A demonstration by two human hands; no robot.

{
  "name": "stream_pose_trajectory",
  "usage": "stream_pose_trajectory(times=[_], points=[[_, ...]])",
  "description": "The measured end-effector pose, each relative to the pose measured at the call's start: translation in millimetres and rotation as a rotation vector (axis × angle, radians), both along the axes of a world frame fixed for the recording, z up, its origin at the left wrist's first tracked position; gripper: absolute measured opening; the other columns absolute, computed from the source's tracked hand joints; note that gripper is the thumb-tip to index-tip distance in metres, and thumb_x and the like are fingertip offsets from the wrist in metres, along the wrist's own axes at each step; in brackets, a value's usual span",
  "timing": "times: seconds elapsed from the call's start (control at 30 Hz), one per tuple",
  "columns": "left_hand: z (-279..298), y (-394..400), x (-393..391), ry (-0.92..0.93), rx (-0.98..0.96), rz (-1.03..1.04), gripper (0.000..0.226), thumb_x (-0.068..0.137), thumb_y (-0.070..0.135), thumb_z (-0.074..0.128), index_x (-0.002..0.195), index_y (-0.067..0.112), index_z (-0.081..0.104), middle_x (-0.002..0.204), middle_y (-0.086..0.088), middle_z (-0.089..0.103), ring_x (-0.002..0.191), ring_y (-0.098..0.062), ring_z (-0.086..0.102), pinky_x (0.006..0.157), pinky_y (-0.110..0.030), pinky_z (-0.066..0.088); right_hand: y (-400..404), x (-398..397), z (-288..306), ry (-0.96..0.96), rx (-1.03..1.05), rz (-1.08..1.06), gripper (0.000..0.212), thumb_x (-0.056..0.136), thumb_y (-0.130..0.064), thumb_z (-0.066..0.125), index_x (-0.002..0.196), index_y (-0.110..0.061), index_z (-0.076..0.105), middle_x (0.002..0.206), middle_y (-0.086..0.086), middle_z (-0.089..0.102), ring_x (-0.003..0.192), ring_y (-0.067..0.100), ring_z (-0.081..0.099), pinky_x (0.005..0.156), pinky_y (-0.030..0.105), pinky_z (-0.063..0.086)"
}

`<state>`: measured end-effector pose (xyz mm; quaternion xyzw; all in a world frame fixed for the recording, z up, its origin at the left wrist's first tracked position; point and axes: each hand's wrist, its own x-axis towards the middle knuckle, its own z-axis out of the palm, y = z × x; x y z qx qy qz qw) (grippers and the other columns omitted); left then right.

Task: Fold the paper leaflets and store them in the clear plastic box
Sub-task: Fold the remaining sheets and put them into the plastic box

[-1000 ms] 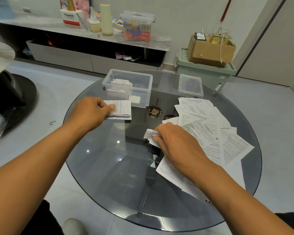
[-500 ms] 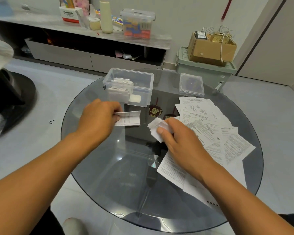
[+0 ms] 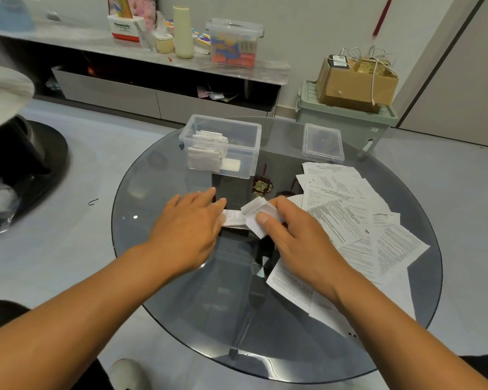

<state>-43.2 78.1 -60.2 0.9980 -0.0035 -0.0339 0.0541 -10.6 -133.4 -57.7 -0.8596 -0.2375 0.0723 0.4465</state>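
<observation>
**Folded leaflet back at mid-desk**

On the round glass desk (image 3: 181,291) I see my left hand (image 3: 189,229), fingers flat, pressing a folded leaflet (image 3: 234,218) it carried near the clear plastic box (image 3: 223,144) a second ago. My right hand (image 3: 288,235) pinches a second folded piece (image 3: 255,213). Storing isn't done; unfolded leaflets (image 3: 350,220) wait by the right edge.

You are in a home living room: a round smoked-glass worktop (image 3: 181,277) stands on pale floor tiles, a low media cabinet (image 3: 158,91) with drawers runs along the wall at upper left, and a cardboard box (image 3: 355,83) sits on a green storage bin (image 3: 347,122) at upper right.
</observation>
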Motion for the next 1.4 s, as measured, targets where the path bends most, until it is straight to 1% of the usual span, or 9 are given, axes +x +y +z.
stream_pose_trajectory(times=[0.2, 0.3, 0.4, 0.53, 0.67, 0.83, 0.97, 1.13, 1.4], points=[[13.3, 6.4, 11.0, -0.044, -0.199, 0.132, 0.031, 0.093, 0.049, 0.067, 0.121, 0.037, 0.064, 0.118, 0.003, 0.058, 0.116, -0.025, 0.051, 0.097, -0.041, 0.042, 1.7, -3.8, 4.3, -0.037, -0.191, 0.122, 0.016, 0.106, -0.039, 0.050, 0.098, -0.027, 0.058, 0.085, -0.005, 0.059, 0.078, 0.004, 0.052, 0.062, 0.017, 0.036], [14.2, 6.7, 12.0, 0.002, -0.310, 0.190, 0.020, 0.089, 0.045, 0.074, 0.089, 0.032, 0.060, 0.093, 0.009, 0.060, 0.094, -0.021, 0.057, 0.082, -0.038, 0.046, 2.6, -2.8, 3.5, -0.004, -0.142, 0.086, 0.018, 0.106, -0.039, 0.051, 0.100, -0.025, 0.059, 0.087, -0.005, 0.063, 0.076, 0.004, 0.054, 0.063, 0.020, 0.039], [9.4, 4.6, 11.2, -0.009, -0.523, 0.169, 0.018, 0.094, 0.034, 0.069, 0.087, 0.028, 0.054, 0.083, 0.006, 0.062, 0.078, -0.017, 0.058, 0.066, -0.034, 0.045, 3.6, 0.8, 1.6, 0.069, 0.068, -0.040, 0.016, 0.106, -0.034, 0.053, 0.117, -0.032, 0.064, 0.108, -0.014, 0.067, 0.096, -0.002, 0.061, 0.082, 0.018, 0.047], [9.4, -1.3, 10.5, -0.062, -0.786, 0.183, 0.010, 0.105, 0.031, 0.051, 0.097, 0.028, 0.056, 0.087, 0.009, 0.075, 0.076, -0.012, 0.066, 0.063, -0.031, 0.047, 2.4, 11.0, 5.4, 0.293, 0.419, -0.183, 0.024, 0.107, -0.030, 0.053, 0.124, -0.023, 0.068, 0.115, -0.003, 0.076, 0.107, 0.016, 0.071, 0.090, 0.036, 0.059], [11.9, -8.8, 9.5, -0.011, -0.986, 0.153, 0.018, 0.108, 0.029, 0.044, 0.107, 0.024, 0.061, 0.096, 0.008, 0.076, 0.075, -0.004, 0.069, 0.060, -0.017, 0.051, 4.0, 9.5, 6.3, 0.203, 0.436, -0.211, 0.023, 0.107, -0.036, 0.052, 0.121, -0.028, 0.068, 0.112, -0.007, 0.075, 0.106, 0.014, 0.070, 0.099, 0.044, 0.056], [13.4, -14.6, 8.5, 0.047, -1.171, 0.164, 0.023, 0.108, 0.025, 0.046, 0.110, 0.015, 0.066, 0.098, 0.000, 0.078, 0.089, -0.017, 0.075, 0.070, -0.021, 0.058, 4.2, 4.9, 10.3, 0.143, 0.475, -0.182, 0.021, 0.105, -0.039, 0.054, 0.113, -0.025, 0.069, 0.107, -0.001, 0.074, 0.105, 0.020, 0.069, 0.099, 0.051, 0.054], [14.3, -14.4, 9.0, 0.125, -1.310, 0.256, 0.023, 0.107, 0.021, 0.049, 0.111, 0.011, 0.069, 0.097, -0.007, 0.078, 0.092, -0.022, 0.076, 0.080, -0.030, 0.063, 0.4, -5.0, 18.3, -0.028, 0.367, -0.021, 0.015, 0.106, -0.033, 0.053, 0.109, -0.025, 0.065, 0.094, -0.009, 0.070, 0.086, 0.007, 0.064, 0.078, 0.033, 0.052], [16.3, -12.6, 11.8, 0.198, -1.438, 0.311, 0.022, 0.104, 0.012, 0.053, 0.111, 0.010, 0.075, 0.102, -0.013, 0.078, 0.098, -0.024, 0.075, 0.091, -0.038, 0.060, -1.3, -14.2, 20.4, -0.245, 0.027, 0.256, 0.025, 0.106, -0.026, 0.052, 0.129, -0.030, 0.062, 0.112, -0.019, 0.065, 0.103, 0.002, 0.061, 0.083, 0.011, 0.044], [31.4, 0.5, 10.9, 0.452, -1.650, 0.341, 0.041, 0.105, 0.031, 0.049, 0.120, -0.003, 0.066, 0.112, -0.024, 0.073, 0.103, -0.032, 0.073, 0.087, -0.036, 0.061, -5.0, -10.5, 17.5, -0.341, -0.236, 0.404, 0.021, 0.109, -0.029, 0.046, 0.119, -0.018, 0.060, 0.108, -0.007, 0.059, 0.099, 0.012, 0.054, 0.084, 0.037, 0.047]])
